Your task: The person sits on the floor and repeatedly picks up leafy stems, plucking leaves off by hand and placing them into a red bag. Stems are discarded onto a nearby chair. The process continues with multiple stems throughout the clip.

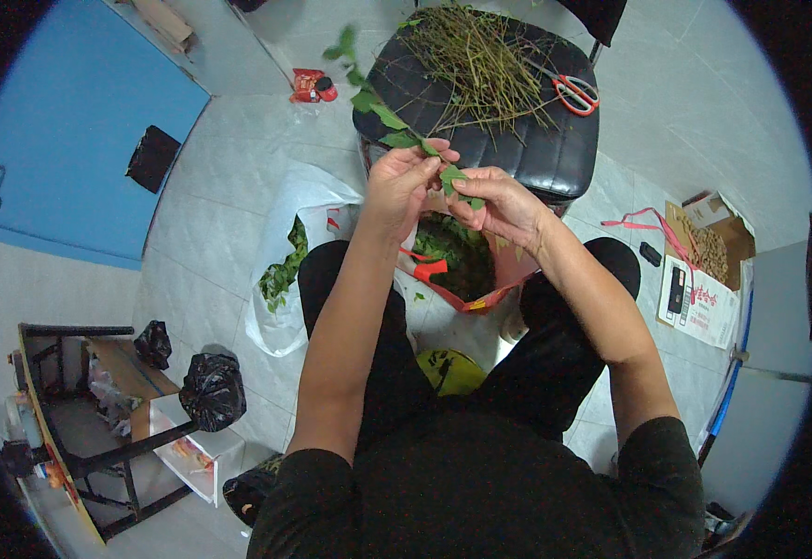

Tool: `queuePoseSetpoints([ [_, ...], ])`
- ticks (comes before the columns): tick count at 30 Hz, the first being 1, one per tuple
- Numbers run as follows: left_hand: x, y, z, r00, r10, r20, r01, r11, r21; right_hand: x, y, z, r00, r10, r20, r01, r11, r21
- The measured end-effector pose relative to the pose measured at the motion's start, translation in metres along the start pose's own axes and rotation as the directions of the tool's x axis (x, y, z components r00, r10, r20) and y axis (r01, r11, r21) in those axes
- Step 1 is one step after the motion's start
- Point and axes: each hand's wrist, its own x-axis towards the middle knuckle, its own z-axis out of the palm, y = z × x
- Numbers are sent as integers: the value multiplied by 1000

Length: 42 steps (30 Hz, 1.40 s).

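A leafy green stem [386, 115] slants up and left from between my two hands, its far tip blurred. My left hand [409, 178] pinches the stem between thumb and fingers. Close beside it, my right hand [495, 199] grips leaves at the stem's lower end. Below both hands, a red bag [479, 305] stands between my knees with loose green leaves [448, 244] inside. Beyond them, a black padded chair seat [406, 77] bears a heap of mostly bare stems [482, 66]. Scissors with red-and-white handles [576, 96] lie at the heap's right.
A white plastic bag [266, 332] holding leafy stems [285, 272] lies left of my knee. At right, an open cardboard box [734, 244] contains brown pieces. A red packet [306, 85] sits on the floor near the wall. A black-framed table [98, 461] stands at lower left.
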Motion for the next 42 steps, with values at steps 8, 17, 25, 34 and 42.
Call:
queuePoseSetpoints([
  [8, -3, 7, -16, 961, 143, -238, -138, 990, 37, 2, -7, 6, 950, -123, -288, 10, 931, -364],
  [17, -5, 11, -21, 930, 174, -322, -175, 984, 26, 3, 4, 11, 935, -289, -204, 122, 805, -581],
  [25, -4, 2, -24, 945, 144, -294, -137, 990, 45, 14, 13, 3, 812, -535, -235, 179, 611, -771],
  [34, -1, 6, -42, 897, 193, -399, -249, 964, -95, 5, -11, -10, 795, -359, -490, 224, 923, -313],
  [42, -3, -15, -18, 956, 35, -291, -53, 997, -54, 14, 3, 4, 925, -192, -328, 129, 970, -204],
])
